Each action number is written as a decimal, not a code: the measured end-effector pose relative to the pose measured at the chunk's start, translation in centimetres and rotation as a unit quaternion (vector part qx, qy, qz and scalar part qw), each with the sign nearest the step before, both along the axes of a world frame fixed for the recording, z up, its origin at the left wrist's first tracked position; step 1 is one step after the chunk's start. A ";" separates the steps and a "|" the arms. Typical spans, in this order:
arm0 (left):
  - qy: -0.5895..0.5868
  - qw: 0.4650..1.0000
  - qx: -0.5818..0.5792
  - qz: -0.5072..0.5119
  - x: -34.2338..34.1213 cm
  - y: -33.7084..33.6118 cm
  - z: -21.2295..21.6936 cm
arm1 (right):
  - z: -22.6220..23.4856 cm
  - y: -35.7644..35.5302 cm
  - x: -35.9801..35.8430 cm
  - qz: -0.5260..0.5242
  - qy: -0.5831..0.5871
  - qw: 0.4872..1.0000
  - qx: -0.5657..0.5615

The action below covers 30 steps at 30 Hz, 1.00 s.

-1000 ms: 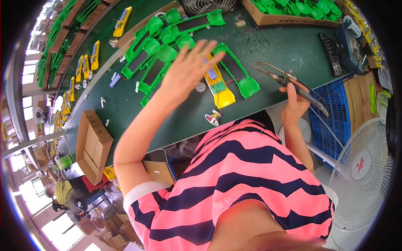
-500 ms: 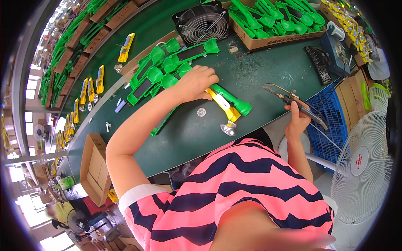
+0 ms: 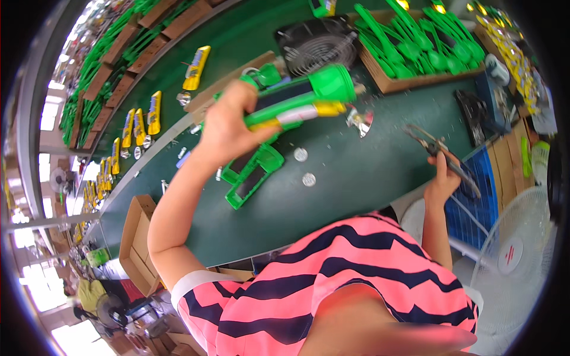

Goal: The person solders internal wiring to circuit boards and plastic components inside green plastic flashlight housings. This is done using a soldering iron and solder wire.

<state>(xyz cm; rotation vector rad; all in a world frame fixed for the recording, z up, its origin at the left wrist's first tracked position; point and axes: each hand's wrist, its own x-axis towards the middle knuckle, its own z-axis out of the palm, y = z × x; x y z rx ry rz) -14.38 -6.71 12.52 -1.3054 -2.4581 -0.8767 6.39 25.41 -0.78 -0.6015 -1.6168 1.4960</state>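
My left hand [image 3: 228, 127] is closed round a flashlight's green housing [image 3: 332, 85], lifted over the bench and tilted. A yellow inner piece [image 3: 329, 109] lies along the housing's near side, in the same grip. Near its end hangs a shiny reflector [image 3: 361, 123], blurred by motion. Off to the right, my right hand [image 3: 440, 184] grips a soldering iron [image 3: 458, 167], its tip toward the upper left. Under and beside my left hand lie more green housings [image 3: 255, 176], partly hidden. Two small round discs [image 3: 309, 179] rest on the green bench top [image 3: 344, 160].
A carton [image 3: 409, 82] of green housings stands at the back right, beside a black fan [image 3: 314, 47]. Yellow pieces with reflectors [image 3: 154, 113] line the left. An open carton [image 3: 136, 243] sits at the left edge. At right are a blue crate [image 3: 469, 213] and a white fan [image 3: 510, 261].
My left hand has lifted the green housing and yellow piece up off the bench, swinging them round. A second disc now shows. The soldering iron is still in my right hand.
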 end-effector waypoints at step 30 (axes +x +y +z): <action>-0.069 0.864 -0.138 0.479 -32.2 -7.4 -12.8 | 1.8 1.4 -2.5 0.027 0.006 0.996 0.091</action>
